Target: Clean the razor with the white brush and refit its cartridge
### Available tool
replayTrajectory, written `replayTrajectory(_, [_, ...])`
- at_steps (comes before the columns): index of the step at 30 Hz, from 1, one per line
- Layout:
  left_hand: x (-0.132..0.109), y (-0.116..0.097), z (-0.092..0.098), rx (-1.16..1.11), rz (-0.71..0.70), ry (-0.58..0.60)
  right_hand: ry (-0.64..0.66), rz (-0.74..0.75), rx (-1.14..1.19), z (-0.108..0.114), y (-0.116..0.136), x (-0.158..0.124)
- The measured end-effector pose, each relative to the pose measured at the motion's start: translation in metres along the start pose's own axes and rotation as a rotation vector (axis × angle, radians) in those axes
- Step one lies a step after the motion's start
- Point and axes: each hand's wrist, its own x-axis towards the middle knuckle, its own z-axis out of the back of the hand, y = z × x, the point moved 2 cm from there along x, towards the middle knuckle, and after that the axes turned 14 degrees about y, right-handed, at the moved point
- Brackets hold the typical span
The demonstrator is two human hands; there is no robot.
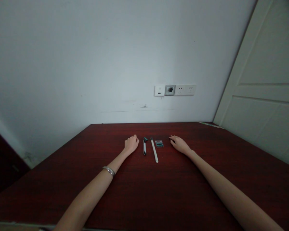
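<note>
A razor with a white and dark handle lies on the table, its head at the far end. Just left of it rests my left hand, fingers curled in and nothing visible in them. To the razor's right is a slim white brush-like stick with a dark far end, slightly slanted. Beside that lies a small clear pack with dark and teal strips, probably razor blade cartridges. My right hand lies palm down to the right of the pack, fingers stretched out and apart from it.
The dark red wooden table meets a white wall at its far edge. A row of sockets is set in the wall above. A pale panelled door stands along the right side.
</note>
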Motion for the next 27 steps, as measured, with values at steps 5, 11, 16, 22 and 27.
replayTrajectory(5, [0.003, 0.0, 0.001, 0.009, -0.009, 0.007, -0.012, 0.001, -0.019, -0.002, -0.003, 0.001])
replayTrajectory(11, [0.008, 0.004, 0.015, -0.065, 0.001, -0.007, -0.009, 0.01, -0.048, -0.004, -0.005, 0.002])
replayTrajectory(16, [0.003, -0.002, 0.034, -0.165, -0.021, 0.095, -0.02, 0.007, -0.021, -0.003, -0.004, 0.001])
replayTrajectory(22, [-0.01, -0.021, 0.031, -0.141, -0.125, 0.252, -0.015, -0.004, 0.007, -0.001, -0.003, 0.0])
replayTrajectory(27, [-0.014, -0.03, 0.018, -0.083, -0.087, 0.254, -0.02, -0.005, 0.02, -0.001, -0.002, 0.0])
